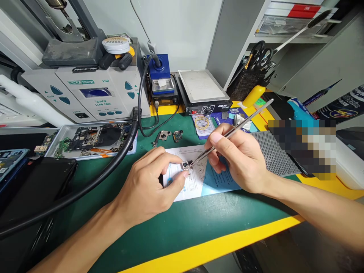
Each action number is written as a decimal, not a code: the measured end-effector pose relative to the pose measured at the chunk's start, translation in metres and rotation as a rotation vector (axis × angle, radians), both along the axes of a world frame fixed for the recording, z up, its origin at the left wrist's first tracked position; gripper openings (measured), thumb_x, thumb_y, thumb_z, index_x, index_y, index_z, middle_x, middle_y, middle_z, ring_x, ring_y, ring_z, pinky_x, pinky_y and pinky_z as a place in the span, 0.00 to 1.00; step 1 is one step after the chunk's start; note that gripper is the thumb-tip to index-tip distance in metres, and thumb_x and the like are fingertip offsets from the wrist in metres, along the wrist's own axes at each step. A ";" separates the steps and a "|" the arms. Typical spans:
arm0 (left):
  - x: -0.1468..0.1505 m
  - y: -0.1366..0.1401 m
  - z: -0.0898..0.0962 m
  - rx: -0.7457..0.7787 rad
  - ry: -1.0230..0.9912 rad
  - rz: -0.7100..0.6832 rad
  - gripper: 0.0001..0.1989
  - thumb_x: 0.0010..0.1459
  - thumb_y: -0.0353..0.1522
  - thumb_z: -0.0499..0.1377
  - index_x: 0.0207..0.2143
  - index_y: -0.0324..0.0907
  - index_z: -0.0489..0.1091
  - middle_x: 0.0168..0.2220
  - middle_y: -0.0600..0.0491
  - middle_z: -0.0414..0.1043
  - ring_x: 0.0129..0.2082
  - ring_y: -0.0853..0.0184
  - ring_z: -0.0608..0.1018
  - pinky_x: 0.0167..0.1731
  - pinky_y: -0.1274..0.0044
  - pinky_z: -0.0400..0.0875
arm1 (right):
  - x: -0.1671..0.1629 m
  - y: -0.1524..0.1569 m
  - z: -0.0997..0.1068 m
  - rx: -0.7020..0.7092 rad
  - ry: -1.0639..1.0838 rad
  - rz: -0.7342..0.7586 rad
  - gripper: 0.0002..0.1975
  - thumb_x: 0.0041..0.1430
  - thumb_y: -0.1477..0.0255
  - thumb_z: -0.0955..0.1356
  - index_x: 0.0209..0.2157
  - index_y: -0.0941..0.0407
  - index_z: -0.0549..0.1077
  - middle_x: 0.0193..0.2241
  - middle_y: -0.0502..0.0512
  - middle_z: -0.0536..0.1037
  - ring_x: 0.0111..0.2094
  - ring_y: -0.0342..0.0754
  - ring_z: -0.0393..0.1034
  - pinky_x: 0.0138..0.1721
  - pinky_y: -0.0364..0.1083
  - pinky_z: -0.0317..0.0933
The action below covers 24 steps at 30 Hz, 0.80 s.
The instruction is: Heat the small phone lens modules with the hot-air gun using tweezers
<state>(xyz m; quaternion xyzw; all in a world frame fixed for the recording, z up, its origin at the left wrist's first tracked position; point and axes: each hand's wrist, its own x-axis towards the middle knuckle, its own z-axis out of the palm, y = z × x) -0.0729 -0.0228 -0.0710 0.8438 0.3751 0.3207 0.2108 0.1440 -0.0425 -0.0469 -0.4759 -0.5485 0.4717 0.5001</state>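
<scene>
Between the thumb and index finger of my left hand (155, 178) is a small phone camera module (185, 164), held over a printed leaflet (182, 195). My right hand (241, 159) grips a pair of metal tweezers (236, 131) like a pen. The tweezer tips meet the right side of the module; whether they pinch a part of it I cannot tell. Two more camera modules, one silver (164, 135) and one dark (178, 135), lie on the green mat (142, 242) beyond the leaflet.
A grey hot-air station (93, 94) stands at the back left, its thick black hose (113, 167) crossing the left side. A tray of circuit boards (62, 132) lies before it. Behind are a soldering station (160, 83) and a heating plate (203, 87); a perforated mat (275, 153) is at right.
</scene>
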 end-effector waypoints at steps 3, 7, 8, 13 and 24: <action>0.001 -0.001 0.000 -0.009 -0.006 0.002 0.04 0.61 0.30 0.61 0.37 0.39 0.76 0.29 0.55 0.67 0.30 0.72 0.69 0.31 0.77 0.64 | 0.000 0.000 0.000 -0.006 -0.010 0.003 0.16 0.69 0.58 0.67 0.31 0.54 0.68 0.20 0.47 0.66 0.19 0.41 0.61 0.17 0.42 0.55; 0.002 0.000 0.000 -0.016 -0.011 0.002 0.04 0.61 0.30 0.61 0.37 0.39 0.76 0.29 0.55 0.65 0.29 0.71 0.68 0.30 0.76 0.63 | 0.000 0.000 -0.001 -0.006 0.006 0.009 0.16 0.68 0.58 0.67 0.31 0.54 0.69 0.19 0.47 0.66 0.19 0.41 0.61 0.17 0.41 0.56; 0.002 0.000 0.000 -0.016 -0.011 -0.001 0.04 0.61 0.30 0.61 0.37 0.39 0.76 0.29 0.55 0.65 0.29 0.71 0.68 0.30 0.76 0.63 | 0.000 0.000 -0.001 -0.005 0.006 0.008 0.16 0.68 0.58 0.67 0.31 0.54 0.69 0.19 0.47 0.66 0.19 0.41 0.61 0.17 0.41 0.56; 0.001 0.001 -0.002 -0.015 -0.008 -0.008 0.04 0.61 0.30 0.61 0.38 0.39 0.75 0.30 0.54 0.66 0.31 0.71 0.69 0.32 0.76 0.64 | -0.001 0.001 -0.001 0.000 0.016 0.013 0.16 0.69 0.59 0.67 0.30 0.54 0.68 0.19 0.46 0.66 0.18 0.41 0.61 0.17 0.41 0.55; 0.000 0.001 -0.002 -0.001 0.000 -0.017 0.05 0.61 0.30 0.61 0.38 0.39 0.75 0.32 0.53 0.70 0.32 0.71 0.71 0.33 0.76 0.66 | 0.000 0.002 0.000 -0.011 0.059 -0.027 0.16 0.69 0.58 0.67 0.31 0.54 0.67 0.17 0.45 0.66 0.17 0.41 0.60 0.16 0.41 0.54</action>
